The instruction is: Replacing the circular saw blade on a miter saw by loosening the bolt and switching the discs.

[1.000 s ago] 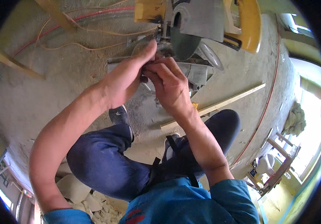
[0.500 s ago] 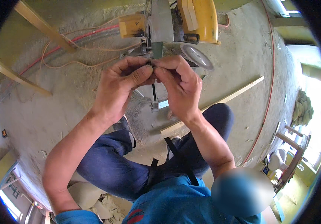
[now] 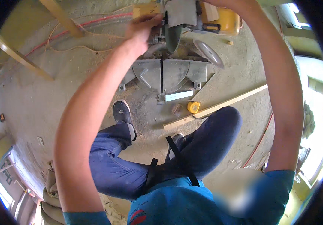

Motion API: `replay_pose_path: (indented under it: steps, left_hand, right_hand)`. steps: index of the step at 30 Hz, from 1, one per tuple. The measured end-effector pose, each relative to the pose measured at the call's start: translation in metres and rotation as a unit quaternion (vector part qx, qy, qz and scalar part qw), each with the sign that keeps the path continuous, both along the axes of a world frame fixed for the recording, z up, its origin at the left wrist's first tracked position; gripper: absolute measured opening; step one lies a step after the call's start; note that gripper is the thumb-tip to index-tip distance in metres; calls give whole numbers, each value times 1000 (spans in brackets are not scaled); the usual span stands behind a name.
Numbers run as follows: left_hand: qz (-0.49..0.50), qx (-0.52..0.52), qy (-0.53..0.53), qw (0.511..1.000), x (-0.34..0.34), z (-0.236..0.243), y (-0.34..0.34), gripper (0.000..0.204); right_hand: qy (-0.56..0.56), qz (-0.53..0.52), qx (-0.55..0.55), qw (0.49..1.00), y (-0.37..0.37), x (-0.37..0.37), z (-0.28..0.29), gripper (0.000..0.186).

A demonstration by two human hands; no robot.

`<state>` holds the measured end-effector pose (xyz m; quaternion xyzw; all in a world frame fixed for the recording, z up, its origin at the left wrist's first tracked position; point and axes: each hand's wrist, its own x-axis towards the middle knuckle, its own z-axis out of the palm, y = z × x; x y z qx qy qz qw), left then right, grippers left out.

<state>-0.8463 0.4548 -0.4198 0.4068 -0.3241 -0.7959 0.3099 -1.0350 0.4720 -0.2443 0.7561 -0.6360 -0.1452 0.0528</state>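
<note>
Now, saw (image 3: 182,13): it is standing on the floor (image 3: 49,97) ahead of the person, its grey base (image 3: 148,75) facing the knees and its dark green curved piece (image 3: 173,39) pointing down toward the base's slot.
Left hand (image 3: 141,32): it is resting at the saw's left side, beside the housing; blur is hiding the fingertips, so I cannot tell whether they are closing on anything. It is probably lying there to keep out of the slot's line.
Right hand (image 3: 217,2): it is sitting behind the saw's yellow motor (image 3: 227,23), mostly cut off by the picture's upper edge; I cannot tell its grip. The arm is bowing wide, presumably to pass around the motor.
Round disc (image 3: 208,53): it is tilting just right of the saw, narrowing the room on that side.
Tape measure (image 3: 193,107): it is lying in front of the saw, touching or nearly touching the plank, perhaps within easy reach.
Plank (image 3: 244,95): it is slanting across the saw's front right, edging the space beside the right knee.
Shoes (image 3: 122,111): they are staying short of the saw's base, leaving a gap before its front edge.
</note>
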Motion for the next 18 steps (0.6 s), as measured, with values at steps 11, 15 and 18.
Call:
replay_pose_path:
  steps: [11,15,18]
  left_hand:
    - [79,-31,130,988,-32,-57,4,5]
    - [77,-112,137,981,-24,-54,1,7]
    - [39,-145,148,978,-15,-56,-6,7]
  right_hand:
    - [117,7,12,993,-4,2,-8,20]
    - [196,21,93,976,-17,17,-5,25]
    - [156,49,110,980,-21,15,-4,29]
